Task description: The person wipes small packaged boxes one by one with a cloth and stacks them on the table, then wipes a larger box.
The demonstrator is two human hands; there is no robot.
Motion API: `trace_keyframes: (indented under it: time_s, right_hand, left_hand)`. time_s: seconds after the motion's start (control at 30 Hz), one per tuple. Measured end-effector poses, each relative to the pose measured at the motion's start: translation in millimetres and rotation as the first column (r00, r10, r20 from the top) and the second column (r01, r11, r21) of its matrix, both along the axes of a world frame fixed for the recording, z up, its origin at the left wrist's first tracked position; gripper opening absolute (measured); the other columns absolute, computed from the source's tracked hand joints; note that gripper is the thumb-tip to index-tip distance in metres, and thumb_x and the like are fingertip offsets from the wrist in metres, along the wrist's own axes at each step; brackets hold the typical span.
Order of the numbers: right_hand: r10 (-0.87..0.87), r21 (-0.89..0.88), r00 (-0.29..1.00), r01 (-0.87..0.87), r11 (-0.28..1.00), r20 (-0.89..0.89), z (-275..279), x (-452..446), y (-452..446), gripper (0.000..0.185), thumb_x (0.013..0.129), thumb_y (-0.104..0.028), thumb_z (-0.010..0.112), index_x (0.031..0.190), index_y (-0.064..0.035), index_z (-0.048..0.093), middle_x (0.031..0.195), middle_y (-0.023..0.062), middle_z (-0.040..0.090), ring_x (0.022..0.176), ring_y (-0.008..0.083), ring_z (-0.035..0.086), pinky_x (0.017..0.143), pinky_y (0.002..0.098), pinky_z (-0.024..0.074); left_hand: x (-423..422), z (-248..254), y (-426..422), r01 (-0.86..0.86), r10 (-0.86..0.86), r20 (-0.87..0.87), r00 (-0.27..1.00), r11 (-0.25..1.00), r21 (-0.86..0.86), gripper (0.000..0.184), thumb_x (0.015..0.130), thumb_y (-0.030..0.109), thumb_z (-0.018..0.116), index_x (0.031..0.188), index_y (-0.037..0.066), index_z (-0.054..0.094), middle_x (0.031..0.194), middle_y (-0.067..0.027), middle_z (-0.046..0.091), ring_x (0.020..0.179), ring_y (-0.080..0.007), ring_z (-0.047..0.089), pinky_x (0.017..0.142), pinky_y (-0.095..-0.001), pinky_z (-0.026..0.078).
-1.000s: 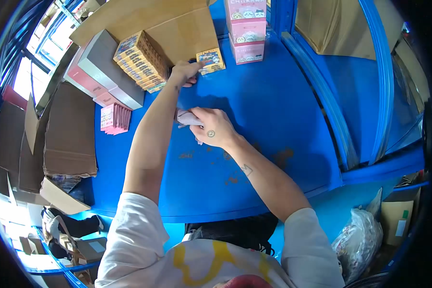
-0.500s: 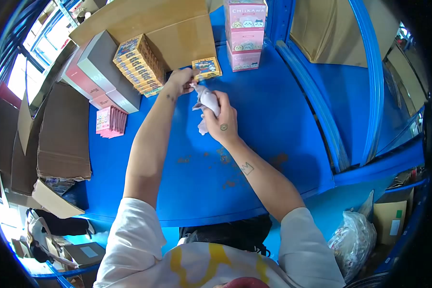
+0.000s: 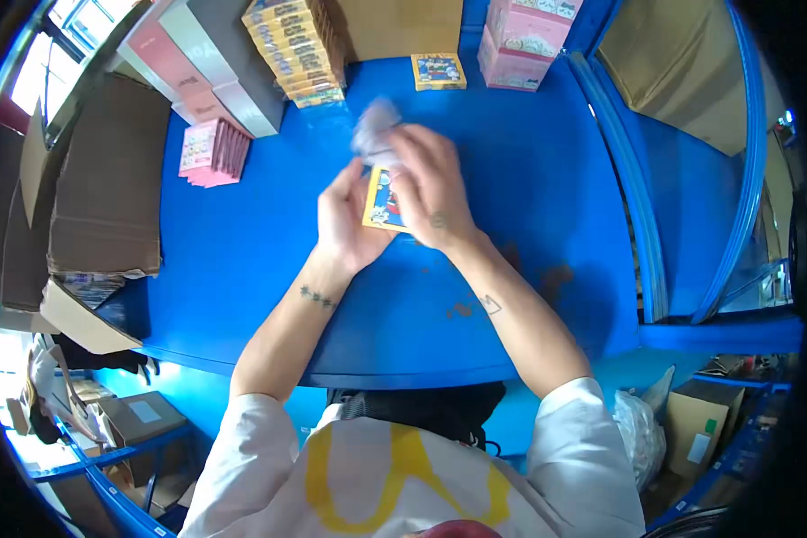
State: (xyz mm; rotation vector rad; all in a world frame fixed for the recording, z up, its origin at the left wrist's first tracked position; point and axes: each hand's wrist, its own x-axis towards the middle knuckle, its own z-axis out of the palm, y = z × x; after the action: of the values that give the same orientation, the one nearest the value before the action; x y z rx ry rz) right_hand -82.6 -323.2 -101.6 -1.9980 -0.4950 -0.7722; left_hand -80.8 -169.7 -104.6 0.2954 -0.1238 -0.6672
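Observation:
My left hand (image 3: 340, 221) holds a flat, yellow-edged box (image 3: 383, 204) with a colourful cartoon print, low over the middle of the blue table. My right hand (image 3: 436, 184) lies across the box's right side and grips a greyish-white cloth (image 3: 377, 130), blurred by motion, that sticks out beyond the box's far edge. Part of the print is hidden under my right fingers. Farther back, a similar yellow box (image 3: 438, 72) lies flat by itself. To its left stands a tall stack of yellow boxes (image 3: 296, 49).
Pink cartoon boxes (image 3: 522, 45) are piled at the back right. Large grey and pink boxes (image 3: 215, 76) stand at the back left, with pink packets (image 3: 213, 152) before them. An open brown carton (image 3: 108, 179) borders the left side; blue rack posts (image 3: 623, 179) border the right.
My left hand has come back from beside the yellow boxes and now holds one. My right hand has brought the cloth over to it. The view has tilted downward.

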Motion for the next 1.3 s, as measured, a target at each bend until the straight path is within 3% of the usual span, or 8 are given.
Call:
trace_keyframes:
  time_s: [0.03,0.37,0.57,0.73,0.9,1.1,1.23,1.3]
  right_hand:
    - [0.016,-0.261,0.998,0.000,0.965,0.059,-1,-3,4,0.042,0.096,-0.019,0.050,0.133,0.0002,0.051,0.129,0.0193,0.053,0.115,0.0357,0.052,0.101,0.0434,0.0397]
    - [0.129,0.046,0.985,-0.125,0.991,-0.118,5,-7,5,0.039,0.092,-0.013,0.057,0.128,-0.0001,0.059,0.134,0.0207,0.056,0.124,0.0373,0.051,0.111,0.0513,0.0329]
    - [0.168,-0.283,0.981,-0.134,0.950,0.100,4,-16,25,0.038,0.089,-0.013,0.062,0.125,-0.0003,0.062,0.137,0.0194,0.055,0.129,0.0378,0.050,0.112,0.0502,0.0338]
    - [0.389,-0.205,0.920,-0.372,0.906,0.051,8,-24,36,0.035,0.088,-0.013,0.062,0.121,-0.0014,0.066,0.139,0.0185,0.055,0.134,0.0349,0.046,0.114,0.0487,0.0333]
    - [0.026,-0.078,0.998,-0.022,0.997,0.052,6,-16,22,0.029,0.084,-0.005,0.065,0.112,-0.0023,0.071,0.133,0.0171,0.060,0.132,0.0311,0.050,0.109,0.0446,0.0413]
    - [0.415,0.075,0.907,-0.419,0.905,0.066,9,-31,30,0.030,0.076,0.011,0.067,0.103,0.0009,0.073,0.115,0.0133,0.070,0.096,0.0243,0.071,0.077,0.0288,0.0579]
    - [0.257,0.644,0.950,-0.086,0.760,-0.176,31,-19,6,0.037,0.085,0.001,0.065,0.122,-0.0011,0.064,0.113,0.0129,0.070,0.078,0.0152,0.068,0.064,0.0218,0.0527]
    - [0.236,0.711,0.947,-0.010,0.704,-0.220,39,-11,-8,0.041,0.086,-0.001,0.064,0.128,-0.0016,0.060,0.112,0.0126,0.070,0.080,0.0138,0.067,0.066,0.0209,0.0520]
  left_hand:
    - [-3,-2,-3,0.034,-0.030,0.034,0.999,0.992,-0.123,0.051,0.103,0.036,0.032,0.133,-0.004,0.043,0.123,-0.0245,0.057,0.108,-0.0318,0.061,0.093,-0.0434,0.050]
    - [-25,5,-13,0.016,-0.017,-0.004,1.000,0.992,-0.123,0.049,0.106,0.038,0.030,0.132,0.001,0.045,0.121,-0.0179,0.058,0.110,-0.0261,0.059,0.095,-0.0401,0.047]
    - [-13,5,8,-0.227,0.225,-0.110,0.968,0.974,-0.003,0.046,0.105,0.037,0.034,0.134,0.002,0.045,0.122,-0.0173,0.058,0.108,-0.0238,0.059,0.095,-0.0396,0.046]
    - [-11,-3,16,-0.199,0.167,-0.120,0.979,0.918,-0.344,0.045,0.105,0.035,0.037,0.136,0.004,0.043,0.123,-0.0173,0.058,0.109,-0.0243,0.059,0.096,-0.0401,0.046]
    - [-12,8,-8,-0.119,0.112,-0.054,0.992,0.982,-0.147,0.044,0.104,0.036,0.039,0.135,0.005,0.045,0.125,-0.0167,0.059,0.112,-0.0274,0.060,0.093,-0.0400,0.050]
    - [-4,19,22,-0.191,0.193,0.032,0.981,0.980,-0.056,0.043,0.103,0.034,0.043,0.131,0.002,0.048,0.125,-0.0192,0.059,0.115,-0.0307,0.060,0.090,-0.0419,0.054]
    - [3,10,27,-0.149,0.176,0.140,0.974,0.971,-0.184,0.041,0.101,0.029,0.049,0.128,-0.002,0.049,0.126,-0.0227,0.058,0.119,-0.0341,0.058,0.093,-0.0430,0.053]
    - [-1,16,26,-0.260,0.248,0.084,0.965,0.945,0.200,0.042,0.101,0.029,0.049,0.128,-0.003,0.048,0.125,-0.0239,0.058,0.117,-0.0336,0.058,0.093,-0.0431,0.053]
